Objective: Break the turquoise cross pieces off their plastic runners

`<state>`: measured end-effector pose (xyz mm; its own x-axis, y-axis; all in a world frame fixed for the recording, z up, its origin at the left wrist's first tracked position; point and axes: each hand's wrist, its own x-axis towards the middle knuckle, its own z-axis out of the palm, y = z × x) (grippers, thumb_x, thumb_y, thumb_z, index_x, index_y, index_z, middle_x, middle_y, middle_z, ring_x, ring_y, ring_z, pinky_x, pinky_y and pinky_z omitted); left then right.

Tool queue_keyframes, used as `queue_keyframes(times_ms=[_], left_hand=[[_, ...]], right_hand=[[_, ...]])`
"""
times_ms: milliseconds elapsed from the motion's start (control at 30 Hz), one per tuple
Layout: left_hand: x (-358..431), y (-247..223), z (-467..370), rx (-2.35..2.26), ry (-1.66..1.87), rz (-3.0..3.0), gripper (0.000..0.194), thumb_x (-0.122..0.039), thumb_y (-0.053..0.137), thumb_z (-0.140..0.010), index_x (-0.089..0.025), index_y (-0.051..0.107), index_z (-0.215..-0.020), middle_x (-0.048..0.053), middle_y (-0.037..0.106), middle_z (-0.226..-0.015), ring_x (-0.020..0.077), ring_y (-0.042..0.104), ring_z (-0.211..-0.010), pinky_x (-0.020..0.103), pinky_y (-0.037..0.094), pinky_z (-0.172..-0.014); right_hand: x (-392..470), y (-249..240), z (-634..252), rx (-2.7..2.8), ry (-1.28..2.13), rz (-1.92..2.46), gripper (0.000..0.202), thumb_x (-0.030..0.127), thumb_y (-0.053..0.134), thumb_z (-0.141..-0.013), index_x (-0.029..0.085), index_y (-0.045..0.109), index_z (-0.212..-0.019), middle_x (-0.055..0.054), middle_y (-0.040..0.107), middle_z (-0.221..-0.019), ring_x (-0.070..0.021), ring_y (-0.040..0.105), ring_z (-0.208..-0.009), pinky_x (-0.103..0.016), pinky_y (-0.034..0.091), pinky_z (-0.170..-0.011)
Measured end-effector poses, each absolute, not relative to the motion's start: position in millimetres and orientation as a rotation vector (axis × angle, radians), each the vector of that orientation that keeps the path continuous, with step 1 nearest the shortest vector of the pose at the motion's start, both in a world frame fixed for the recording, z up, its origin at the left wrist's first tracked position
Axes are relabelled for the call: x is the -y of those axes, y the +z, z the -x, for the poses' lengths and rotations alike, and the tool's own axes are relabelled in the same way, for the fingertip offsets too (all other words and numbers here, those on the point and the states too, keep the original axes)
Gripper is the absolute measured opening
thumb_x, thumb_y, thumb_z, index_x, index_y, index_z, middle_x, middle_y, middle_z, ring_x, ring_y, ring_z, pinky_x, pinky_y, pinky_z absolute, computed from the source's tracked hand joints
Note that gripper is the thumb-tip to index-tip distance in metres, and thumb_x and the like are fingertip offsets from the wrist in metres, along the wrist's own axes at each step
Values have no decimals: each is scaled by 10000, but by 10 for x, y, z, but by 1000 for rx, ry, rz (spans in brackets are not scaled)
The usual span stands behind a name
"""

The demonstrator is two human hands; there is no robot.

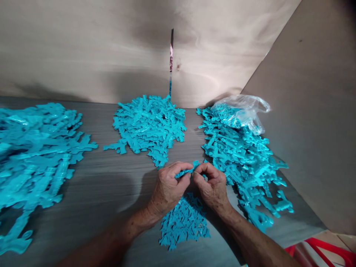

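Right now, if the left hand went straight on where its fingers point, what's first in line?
Most likely the right hand: its fingertips sit just ahead of those of the left hand, which pinches a blue piece. Depth is unclear, so I can't tell whether they touch.

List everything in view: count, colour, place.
Large heaps of flat, jagged, glossy pieces: 3, turquoise, tabletop's left, middle, right.
Small heap of flat, jagged bits: 1, turquoise, front centre.
Crumpled plastic bag: 1, clear, atop right heap's far end.
Slim flat piece: 1, turquoise, at the hands.
Wood-grain tabletop: 1, grey, under the heaps.
Flat wooden panels: 2, pale brown, rear and right.
Narrow slit: 1, multicoloured, rear panel.
Partly hidden item: 1, red, lower right.
Left hand: 1, bare, pinching the slim piece.
Right hand: 1, bare, beside it, grip unclear.
Forearms: 2, bare, lower edge.
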<state>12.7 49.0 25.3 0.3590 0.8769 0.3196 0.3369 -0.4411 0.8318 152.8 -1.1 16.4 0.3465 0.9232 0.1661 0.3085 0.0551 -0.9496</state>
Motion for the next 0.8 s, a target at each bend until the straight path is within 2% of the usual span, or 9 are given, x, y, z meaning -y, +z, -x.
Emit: queue_keyframes(times_ms=[267,533,667,800], left_hand=[[-478,274,-134,-1072,1027,-1881,200,-108,633,-765,-219,738,-894,21,777,-884,189,711,-806,287,545,-810],[-485,233,-138,-1037,1117,-1911,212,-60,606,-743,-199,728,-847,3,756,-805,158,693,-755,258,536,-750],[-492,241,-140,-1073,1119,-1829,193,-76,619,-739,-198,731,-838,3,762,-800,158,697,-742,256,545,-741],[-493,284,-135,-1071,1126,-1741,162,-101,630,-751,-196,729,-838,6,769,-803,161,709,-746,249,562,-728]], right_hand=[[3,100,-1519,1064,782,1463,125,223,617,-761,197,580,-644,35,550,-593,-119,474,-570,-241,393,-547],[6,92,-1498,1098,712,1473,134,219,622,-751,193,578,-627,50,546,-562,-106,475,-532,-224,393,-518],[38,100,-1485,1251,506,1492,163,266,644,-813,198,596,-672,53,578,-577,-99,516,-516,-215,413,-520],[49,56,-1497,1384,150,1421,54,243,647,-858,213,623,-821,33,657,-688,-115,594,-579,-223,474,-577]])
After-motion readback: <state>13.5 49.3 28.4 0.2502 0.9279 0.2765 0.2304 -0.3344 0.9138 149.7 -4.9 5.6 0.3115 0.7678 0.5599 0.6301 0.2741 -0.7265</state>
